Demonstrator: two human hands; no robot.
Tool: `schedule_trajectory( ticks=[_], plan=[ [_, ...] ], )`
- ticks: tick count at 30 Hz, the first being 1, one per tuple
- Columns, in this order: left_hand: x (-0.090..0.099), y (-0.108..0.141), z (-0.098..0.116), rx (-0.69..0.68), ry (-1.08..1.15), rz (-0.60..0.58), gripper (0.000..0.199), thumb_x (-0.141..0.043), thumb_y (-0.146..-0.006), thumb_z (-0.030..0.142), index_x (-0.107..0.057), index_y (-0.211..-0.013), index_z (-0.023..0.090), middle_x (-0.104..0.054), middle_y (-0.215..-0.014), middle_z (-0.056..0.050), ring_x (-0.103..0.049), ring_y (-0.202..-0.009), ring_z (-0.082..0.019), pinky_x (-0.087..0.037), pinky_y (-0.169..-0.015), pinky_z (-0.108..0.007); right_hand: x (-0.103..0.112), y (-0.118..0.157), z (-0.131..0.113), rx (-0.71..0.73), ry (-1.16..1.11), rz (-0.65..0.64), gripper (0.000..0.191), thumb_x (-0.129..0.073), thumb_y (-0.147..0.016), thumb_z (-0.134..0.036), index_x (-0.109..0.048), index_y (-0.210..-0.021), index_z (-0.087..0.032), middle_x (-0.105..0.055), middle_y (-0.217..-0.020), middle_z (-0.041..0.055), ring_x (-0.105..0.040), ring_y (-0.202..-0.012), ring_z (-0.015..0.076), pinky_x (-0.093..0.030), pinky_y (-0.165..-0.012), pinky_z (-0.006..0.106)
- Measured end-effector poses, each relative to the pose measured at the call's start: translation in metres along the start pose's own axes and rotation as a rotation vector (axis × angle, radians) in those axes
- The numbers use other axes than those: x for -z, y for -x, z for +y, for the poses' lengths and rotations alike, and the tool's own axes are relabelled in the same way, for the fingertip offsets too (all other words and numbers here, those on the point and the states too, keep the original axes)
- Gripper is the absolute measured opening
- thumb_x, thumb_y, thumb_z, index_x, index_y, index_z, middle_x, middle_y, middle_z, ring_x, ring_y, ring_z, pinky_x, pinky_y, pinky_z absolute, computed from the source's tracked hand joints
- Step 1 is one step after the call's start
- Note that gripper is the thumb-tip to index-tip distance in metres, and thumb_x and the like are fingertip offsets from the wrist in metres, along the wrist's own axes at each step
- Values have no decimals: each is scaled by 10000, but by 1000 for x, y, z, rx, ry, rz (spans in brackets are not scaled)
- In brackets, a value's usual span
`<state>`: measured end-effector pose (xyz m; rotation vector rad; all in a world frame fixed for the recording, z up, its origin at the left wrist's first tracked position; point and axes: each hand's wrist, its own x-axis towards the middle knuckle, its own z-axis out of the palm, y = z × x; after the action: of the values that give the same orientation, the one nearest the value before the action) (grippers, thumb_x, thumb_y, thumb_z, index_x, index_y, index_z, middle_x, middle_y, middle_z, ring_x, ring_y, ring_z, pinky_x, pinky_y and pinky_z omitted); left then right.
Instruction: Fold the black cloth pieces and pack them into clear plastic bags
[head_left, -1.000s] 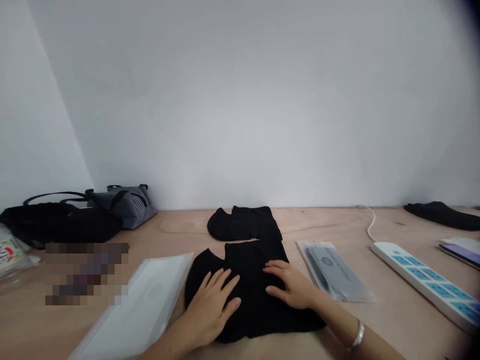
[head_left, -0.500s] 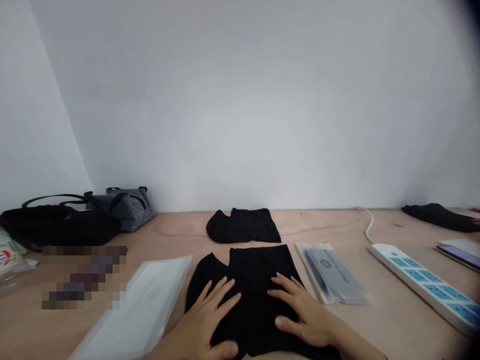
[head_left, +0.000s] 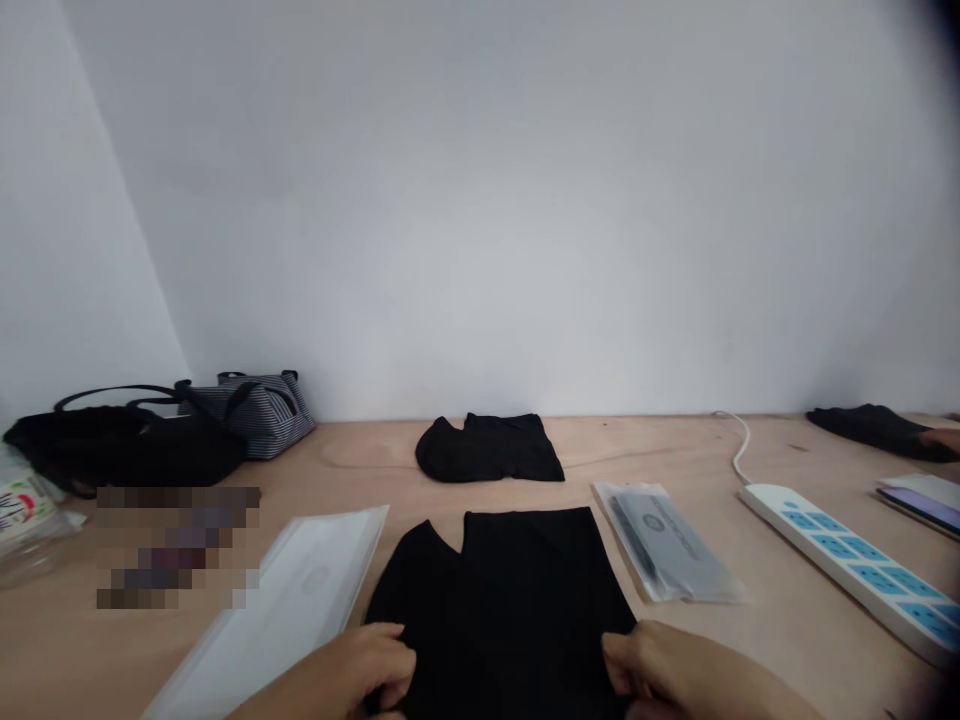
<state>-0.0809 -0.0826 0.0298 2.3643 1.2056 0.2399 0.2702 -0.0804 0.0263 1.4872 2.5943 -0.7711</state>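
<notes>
Head view: left hand (head_left: 345, 665) and right hand (head_left: 675, 665), shifted from mid-cloth to the near edge of a black cloth garment (head_left: 495, 580), fingers curled, gripping it at either side.

Plywood tabletop (head_left: 352, 450) packed from side to side here
Black garment (head_left: 510, 590) up front, another black garment (head_left: 487, 450) behind, plastic packets (head_left: 664, 545) flanking, white power strip (head_left: 847, 560) right, striped bag (head_left: 259, 415) far left

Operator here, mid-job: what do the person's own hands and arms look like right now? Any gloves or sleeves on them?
The left hand and right hand are bare, with no gloves and no sleeves in view. No rings show. Both run out of the lower edge of the view, so anything worn further up cannot be told.
</notes>
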Motion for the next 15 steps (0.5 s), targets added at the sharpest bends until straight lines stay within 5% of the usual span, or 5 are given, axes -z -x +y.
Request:
schedule_trajectory(
  ticks=[4, 9, 15],
  plan=[
    [21, -12, 1, 111, -123, 23, 111, -475, -775, 265, -407, -701, 220, -530, -711, 54, -461, -618, -122, -332, -550, -219, 34, -2, 1, 54, -25, 35, 355, -496, -589, -95, -536, -910, -242, -597, -777, -25, -532, -652, 125, -329, -520, 203],
    [40, -59, -8, 221, -369, 203, 70, -424, -821, 276, -420, -777, 222, -575, -773, 19, -528, -684, -157, -341, -576, -238, 71, -54, 16, -2, 155, 224, 375, -460, -600, -54, -530, -928, -222, -595, -880, 4, -543, -788, 140, -351, -619, 210],
    [28, -114, -30, 404, -526, 240, 86, -451, -811, 208, -492, -887, 213, -630, -857, -45, -594, -804, -234, -398, -647, -301, 66, -126, 31, -128, 287, 296, 337, -459, -629, -38, -545, -913, -197, -619, -925, 49, -548, -888, 212, -325, -754, 319]
  ],
)
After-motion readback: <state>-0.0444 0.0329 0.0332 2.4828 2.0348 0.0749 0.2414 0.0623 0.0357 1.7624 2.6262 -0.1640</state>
